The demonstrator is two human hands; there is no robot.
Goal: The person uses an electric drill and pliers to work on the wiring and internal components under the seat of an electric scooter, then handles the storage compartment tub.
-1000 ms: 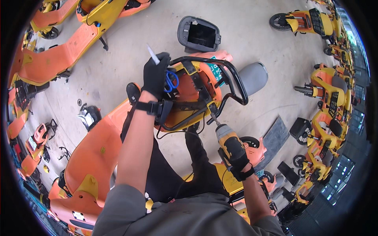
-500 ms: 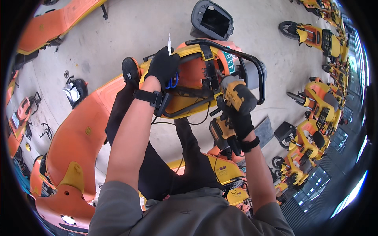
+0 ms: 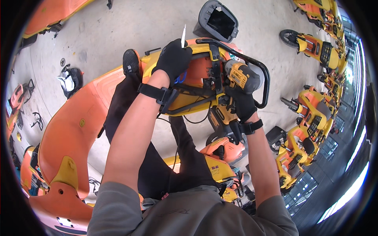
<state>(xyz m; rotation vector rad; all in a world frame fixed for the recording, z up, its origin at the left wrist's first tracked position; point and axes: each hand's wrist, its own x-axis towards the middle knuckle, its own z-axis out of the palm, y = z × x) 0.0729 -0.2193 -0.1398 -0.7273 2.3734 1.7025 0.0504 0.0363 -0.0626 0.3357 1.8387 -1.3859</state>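
Note:
My left hand (image 3: pixel 173 59), in a black glove, is closed around a pair of scissors (image 3: pixel 183 37); the pale blade points up past the fingers and a blue handle shows below the palm. Beneath it lies the open rear of an orange and yellow scooter (image 3: pixel 104 92) with a black tube rack (image 3: pixel 264 78). My right hand (image 3: pixel 241 104), also gloved, grips a yellow and black cordless impact wrench (image 3: pixel 241 75). The tool's nose is by the black metal bracket (image 3: pixel 215 67) across the scooter frame; whether it touches a bolt is hidden.
A grey open storage box (image 3: pixel 221 21) stands on the floor beyond the rack. Several yellow and orange scooters (image 3: pixel 315 43) line the right side. A black and white bag-like item (image 3: pixel 71 82) lies at the left. Another scooter (image 3: pixel 224 149) is near my right forearm.
My left hand with the scissors has shifted slightly right in view. The impact wrench has tilted, its head now higher and farther right, over the rack opening. Both hands keep their grip.

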